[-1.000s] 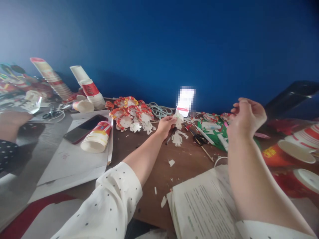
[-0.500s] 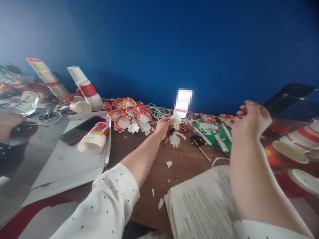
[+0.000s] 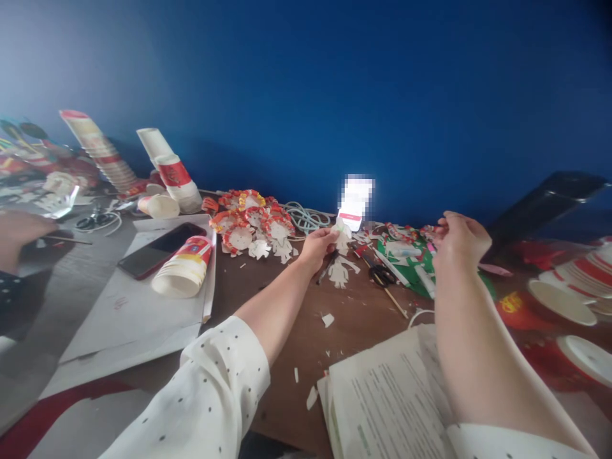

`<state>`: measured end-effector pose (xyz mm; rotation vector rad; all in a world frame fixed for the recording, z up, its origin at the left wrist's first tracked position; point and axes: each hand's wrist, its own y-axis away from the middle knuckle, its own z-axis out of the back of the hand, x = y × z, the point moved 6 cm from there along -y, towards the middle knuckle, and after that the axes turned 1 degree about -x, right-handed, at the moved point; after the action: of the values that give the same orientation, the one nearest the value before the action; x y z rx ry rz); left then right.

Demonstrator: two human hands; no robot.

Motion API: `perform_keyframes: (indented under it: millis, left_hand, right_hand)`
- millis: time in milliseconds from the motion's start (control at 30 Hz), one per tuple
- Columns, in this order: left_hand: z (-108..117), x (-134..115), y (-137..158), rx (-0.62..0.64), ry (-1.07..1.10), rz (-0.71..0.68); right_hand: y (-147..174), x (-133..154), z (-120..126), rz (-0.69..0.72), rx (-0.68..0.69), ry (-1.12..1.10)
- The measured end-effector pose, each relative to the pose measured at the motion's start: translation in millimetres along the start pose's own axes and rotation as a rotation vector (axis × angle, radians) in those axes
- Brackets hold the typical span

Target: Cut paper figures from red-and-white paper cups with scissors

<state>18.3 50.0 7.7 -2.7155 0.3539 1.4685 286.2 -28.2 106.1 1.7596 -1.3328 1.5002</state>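
Observation:
My left hand (image 3: 318,247) pinches a white paper cutout figure (image 3: 343,237) above the brown table, in front of a lit phone screen (image 3: 354,207). A second paper figure (image 3: 339,275) lies just below it, beside a dark pen (image 3: 327,268). My right hand (image 3: 459,239) is raised over the right side, its fingers curled together toward the left. Whatever those fingers may hold is too small or hidden to make out. Near that hand are a green sheet (image 3: 415,287) with white tubes on it and black-handled scissors (image 3: 382,275).
Red-and-white paper pieces (image 3: 253,220) are heaped at the back. Paper cups (image 3: 179,274), a dark phone (image 3: 162,250) and stacked cups (image 3: 176,178) stand left. A printed booklet (image 3: 382,395) lies in front. More cups (image 3: 561,303) are at right. Another person's hand (image 3: 29,229) is far left.
My right hand has come down and moved left, toward the paper figure. My left hand keeps its pinch on the figure. The view has shifted slightly.

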Motion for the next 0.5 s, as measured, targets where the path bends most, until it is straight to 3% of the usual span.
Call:
perform_keyframes:
  millis: [233, 333, 500]
  left_hand:
    - [-2, -3, 3, 0.002, 0.036, -0.017]
    - [-1, -2, 2, 0.004, 0.027, -0.014]
    - [0, 1, -1, 0.003, 0.018, -0.005]
  right_hand:
    - [-14, 19, -18, 0.102, 0.031, 0.184]
    - [-22, 5, -28, 0.146, 0.142, 0.488]
    - [-28, -24, -29, 0.196, 0.267, 0.747]
